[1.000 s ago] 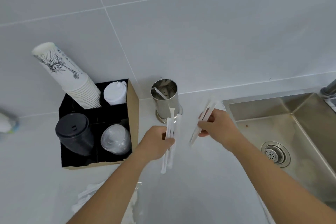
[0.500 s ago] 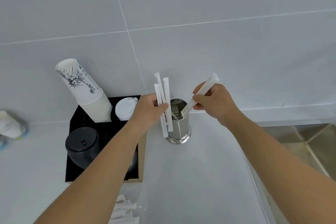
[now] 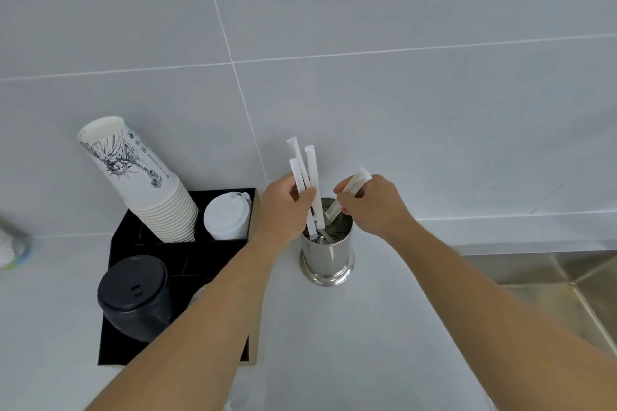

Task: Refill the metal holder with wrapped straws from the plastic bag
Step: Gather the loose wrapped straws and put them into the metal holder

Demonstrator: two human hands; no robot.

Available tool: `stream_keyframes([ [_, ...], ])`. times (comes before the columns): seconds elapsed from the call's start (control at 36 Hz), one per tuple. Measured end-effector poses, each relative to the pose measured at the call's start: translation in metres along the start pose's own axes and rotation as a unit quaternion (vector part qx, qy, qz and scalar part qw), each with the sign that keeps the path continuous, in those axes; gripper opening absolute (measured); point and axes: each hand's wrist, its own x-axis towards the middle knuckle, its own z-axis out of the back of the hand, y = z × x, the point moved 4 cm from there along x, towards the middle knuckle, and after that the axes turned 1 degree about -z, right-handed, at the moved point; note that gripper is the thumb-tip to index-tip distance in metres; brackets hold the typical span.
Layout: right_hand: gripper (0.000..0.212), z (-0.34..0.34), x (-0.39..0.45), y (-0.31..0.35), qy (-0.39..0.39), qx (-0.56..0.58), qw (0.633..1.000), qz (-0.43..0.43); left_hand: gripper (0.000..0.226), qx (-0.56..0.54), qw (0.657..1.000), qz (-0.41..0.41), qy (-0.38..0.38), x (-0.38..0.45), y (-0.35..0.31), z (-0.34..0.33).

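Note:
The shiny metal holder (image 3: 329, 259) stands on the white counter near the tiled wall. My left hand (image 3: 283, 207) grips three white wrapped straws (image 3: 309, 177) upright, their lower ends dipping into the holder's mouth. My right hand (image 3: 370, 203) pinches a couple more wrapped straws (image 3: 354, 185) at a slant, tips pointing down into the holder from its right side. The plastic bag is out of view.
A black organizer box (image 3: 180, 264) left of the holder carries a tilted stack of printed paper cups (image 3: 140, 177), white lids (image 3: 227, 215) and black lids (image 3: 133, 297). A steel sink (image 3: 567, 294) lies at the right. A blurred object (image 3: 11, 248) sits at the far left.
Both hands rose from the counter to the holder. The left-hand straws have dropped into the holder's mouth, and the right-hand straws have slid deeper in.

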Motion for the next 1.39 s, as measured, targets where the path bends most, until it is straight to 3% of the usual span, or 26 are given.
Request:
stream_keyframes([
  [0.19,0.015,-0.015,0.02,-0.008,0.01,-0.048,0.999,-0.006,0.011,-0.006,1.0,-0.002,-0.007,-0.001,0.022,-0.005],
  [0.42,0.02,-0.036,0.026,-0.009,0.079,-0.122,0.989,0.0,0.003,0.024,1.0,0.002,0.002,-0.005,0.04,-0.004],
  [0.81,0.016,-0.045,0.009,0.001,0.196,-0.244,0.949,0.042,0.009,0.072,0.992,0.003,0.108,-0.016,0.036,0.008],
  [1.03,0.013,-0.053,0.0,0.013,0.248,-0.337,0.902,0.104,0.046,0.017,0.988,0.001,0.152,-0.021,0.022,0.019],
  [1.08,0.022,-0.055,0.002,0.013,0.244,-0.351,0.897,0.115,0.047,0.017,0.987,-0.018,0.161,-0.021,0.016,0.022],
  [1.28,0.039,-0.055,0.005,0.009,0.239,-0.36,0.893,0.125,0.022,0.007,0.99,-0.065,0.127,-0.02,0.009,0.029],
  [1.39,0.039,-0.052,0.007,0.007,0.227,-0.345,0.902,0.125,0.007,0.022,0.992,-0.034,0.118,-0.018,0.021,0.025],
])
